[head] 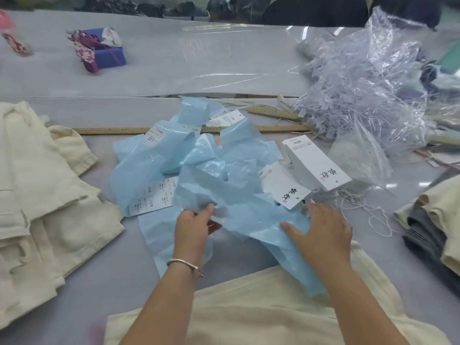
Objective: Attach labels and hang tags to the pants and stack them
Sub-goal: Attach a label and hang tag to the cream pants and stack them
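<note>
A: Item one, nearest edge?
B: Cream pants [261, 307], lying flat across the near edge of the grey table [149, 78], both forearms passing over them.

A: Hands?
B: Left hand [193, 226], silver bangle [185, 264] on the wrist, is pinching a crumpled pale blue sheet [224, 192] between thumb and curled fingers. Right hand [321, 230] is lying on the same blue pile with fingers [290, 226] spread fairly wide and nearly straight, pressing down, gripping nothing that I can see.

A: Labels and tags?
B: Blue backing sheets are sprawling over the middle of the table, with white printed labels [151, 197] lying among them at left. White hang tags [286, 189] with black characters are sitting just beyond the right hand; a thicker stack of hang tags [321, 165] is leaning just beside them, to the right. Loose white strings [361, 212] are trailing near that stack.

A: Sides?
B: Pile of cream pants [42, 185] is filling the left edge. Folded stack of cream and grey garments [433, 220] is sitting at the right edge. A bare grey strip is showing between the left pile and the blue sheets.

A: Further back?
B: Long wooden ruler [112, 130] is running behind the sheets. Heap of clear plastic fasteners and bags [361, 90] is crowding the far right. Blue box [109, 52] with patterned cloth is standing far left, well apart, with open grey table around it.
</note>
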`<act>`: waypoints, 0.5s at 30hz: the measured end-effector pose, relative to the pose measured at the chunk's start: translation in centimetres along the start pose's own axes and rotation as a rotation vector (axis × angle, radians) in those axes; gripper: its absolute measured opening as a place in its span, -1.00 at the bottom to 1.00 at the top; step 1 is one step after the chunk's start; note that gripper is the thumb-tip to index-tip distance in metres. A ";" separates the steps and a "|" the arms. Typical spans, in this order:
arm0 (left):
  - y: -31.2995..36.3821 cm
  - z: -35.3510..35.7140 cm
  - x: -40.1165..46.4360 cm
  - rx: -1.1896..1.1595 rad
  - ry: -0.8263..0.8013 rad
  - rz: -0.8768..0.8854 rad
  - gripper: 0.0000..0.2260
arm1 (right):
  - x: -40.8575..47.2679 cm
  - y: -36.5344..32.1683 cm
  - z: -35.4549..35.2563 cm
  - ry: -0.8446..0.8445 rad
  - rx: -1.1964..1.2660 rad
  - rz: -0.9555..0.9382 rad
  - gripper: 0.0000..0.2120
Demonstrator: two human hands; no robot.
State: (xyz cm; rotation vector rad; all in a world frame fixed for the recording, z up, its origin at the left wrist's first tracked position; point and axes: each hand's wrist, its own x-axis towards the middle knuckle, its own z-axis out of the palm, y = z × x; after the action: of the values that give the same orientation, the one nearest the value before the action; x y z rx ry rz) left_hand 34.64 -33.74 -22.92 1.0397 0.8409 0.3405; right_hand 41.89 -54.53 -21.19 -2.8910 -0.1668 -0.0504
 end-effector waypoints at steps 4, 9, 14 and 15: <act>2.8 -3.5 -0.5 -0.268 -0.068 0.090 -0.83 | -1.3 0.4 -1.1 -0.147 0.226 -0.059 -0.51; 4.8 -7.4 -0.9 -0.655 -0.104 -0.020 -0.77 | -4.9 -0.2 -1.5 -0.537 0.710 -0.425 -0.82; 3.5 -8.7 -1.6 -0.368 0.063 -0.050 -0.78 | -6.7 -0.9 -1.2 -0.675 0.929 -0.317 -0.59; 3.5 -9.0 -1.7 -0.323 0.082 -0.033 -0.76 | -6.7 -0.9 -1.1 -0.642 1.052 -0.196 -0.53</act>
State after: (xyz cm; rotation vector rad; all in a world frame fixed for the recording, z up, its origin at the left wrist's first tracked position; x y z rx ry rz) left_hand 27.22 -27.51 -21.32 0.7153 0.8427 0.4765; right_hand 35.11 -54.63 -20.25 -1.7465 -0.4287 0.7066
